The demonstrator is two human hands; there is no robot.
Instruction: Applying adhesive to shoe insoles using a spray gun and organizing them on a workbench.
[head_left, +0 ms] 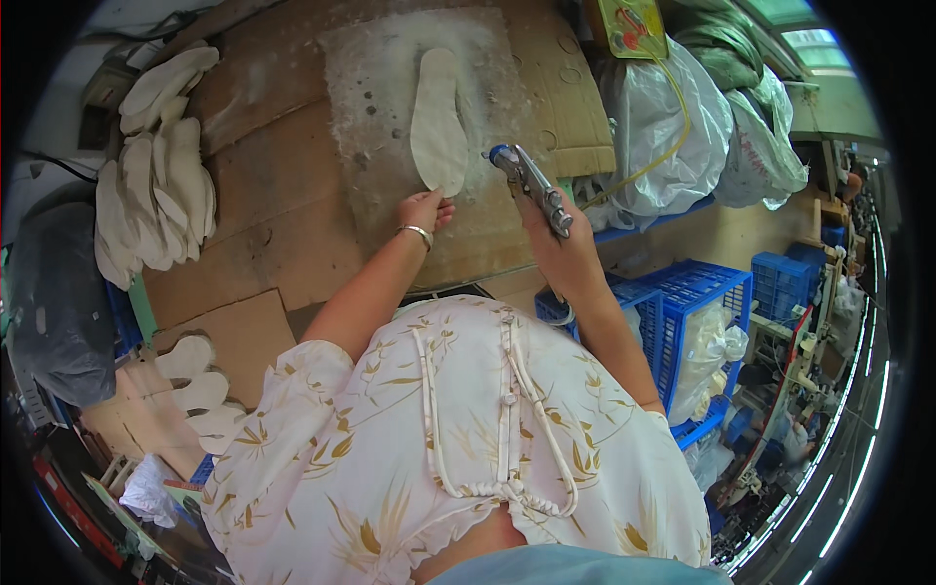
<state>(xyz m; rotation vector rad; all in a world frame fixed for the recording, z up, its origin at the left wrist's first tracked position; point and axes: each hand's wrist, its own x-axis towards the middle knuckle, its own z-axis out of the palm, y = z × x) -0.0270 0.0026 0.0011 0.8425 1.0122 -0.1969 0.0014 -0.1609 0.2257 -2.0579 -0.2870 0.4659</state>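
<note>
A cream-coloured shoe insole (pixel 438 127) lies flat on a whitish, residue-coated sheet (pixel 366 58) over cardboard. My left hand (pixel 425 209) pinches its near end between thumb and fingers; a metal bangle circles that wrist. In my right hand (pixel 565 244) is a metal spray gun (pixel 536 185), its blue-tipped nozzle pointing left toward the insole, a short distance from it. My right fingers are wrapped round its handle and partly hidden behind it.
Stacked insoles (pixel 161 195) stand at the far left, beside a dark plastic bag (pixel 63 302). More insoles (pixel 200 390) lie lower left on cardboard. A yellow container (pixel 632 27) with a yellowish hose (pixel 682 97) stands at far right near white plastic bags (pixel 663 136). Blue crates (pixel 697 283) are at right.
</note>
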